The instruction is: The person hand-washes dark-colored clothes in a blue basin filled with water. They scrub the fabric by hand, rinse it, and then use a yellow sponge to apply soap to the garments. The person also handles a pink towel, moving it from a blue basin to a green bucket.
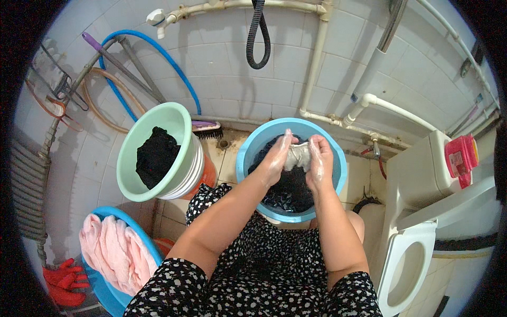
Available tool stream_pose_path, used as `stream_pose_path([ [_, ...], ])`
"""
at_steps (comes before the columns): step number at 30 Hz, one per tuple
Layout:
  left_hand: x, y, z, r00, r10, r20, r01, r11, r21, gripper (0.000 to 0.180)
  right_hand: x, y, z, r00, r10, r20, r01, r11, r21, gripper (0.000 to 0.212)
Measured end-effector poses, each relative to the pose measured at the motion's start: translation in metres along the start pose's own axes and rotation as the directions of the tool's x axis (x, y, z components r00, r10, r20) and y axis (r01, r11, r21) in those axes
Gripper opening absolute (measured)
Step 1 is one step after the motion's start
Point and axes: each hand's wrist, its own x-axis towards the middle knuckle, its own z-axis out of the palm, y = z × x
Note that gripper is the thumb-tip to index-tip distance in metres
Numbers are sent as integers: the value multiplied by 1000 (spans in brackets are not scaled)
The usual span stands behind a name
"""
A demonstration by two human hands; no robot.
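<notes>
Between both hands a small pale grey cloth (pixel 299 157) is stretched out above a round blue basin (pixel 241 174). My left hand (pixel 278 157) grips its left side, and my right hand (pixel 320 160) pinches its right side. Whitish suds cover the fingers and wrists. Dark wet laundry (pixel 289 191) fills the basin below, partly hidden by my forearms. The cloth's exact kind does not show.
Left of the basin, a green basin (pixel 125 174) holds black cloth (pixel 157 157). Nearer stands a blue basin (pixel 100 285) with pink fabric (pixel 117 253); red gloves (pixel 65 282) lie beside it. A toilet (pixel 391 264) is at right. A brush (pixel 207 128) rests by the wall.
</notes>
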Motion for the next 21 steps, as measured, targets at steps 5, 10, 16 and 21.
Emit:
stream_pose_path([
  [5,4,-7,8,1000,17,10,-16,992,-122,34,1,-15,4,990,18,-143,-6,997,81,17],
  [10,14,1,3,997,-10,-71,-6,975,-221,36,-39,-16,23,942,-202,266,322,760,-564,35],
  [16,-25,-22,46,990,-95,108,136,859,-494,24,12,-24,3,979,-194,-66,50,539,-841,31],
  [21,3,-46,7,909,215,357,102,716,-691,28,-26,-6,24,862,-438,256,447,418,-790,29],
])
